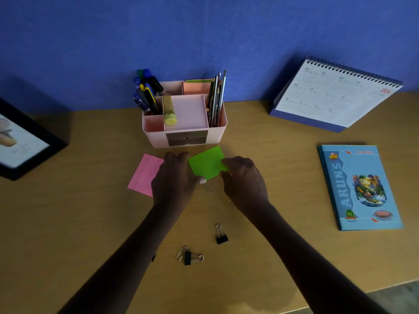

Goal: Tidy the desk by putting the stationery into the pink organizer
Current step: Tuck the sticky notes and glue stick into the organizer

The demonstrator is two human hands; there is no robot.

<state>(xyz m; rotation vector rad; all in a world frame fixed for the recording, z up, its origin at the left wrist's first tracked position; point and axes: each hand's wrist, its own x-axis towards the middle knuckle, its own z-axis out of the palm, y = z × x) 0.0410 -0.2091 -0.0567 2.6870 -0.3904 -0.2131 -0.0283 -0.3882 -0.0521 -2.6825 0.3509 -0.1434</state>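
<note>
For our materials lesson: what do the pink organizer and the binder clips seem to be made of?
Pink organizer: likely plastic, smooth matte walls, rounded moulded corners. Binder clips: apparently metal, black bodies with shiny wire handles.

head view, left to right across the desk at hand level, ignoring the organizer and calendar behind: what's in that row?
picture frame → pink sticky pad → left hand → green sticky pad → right hand → blue notebook. Both hands grip the green sticky pad.
</note>
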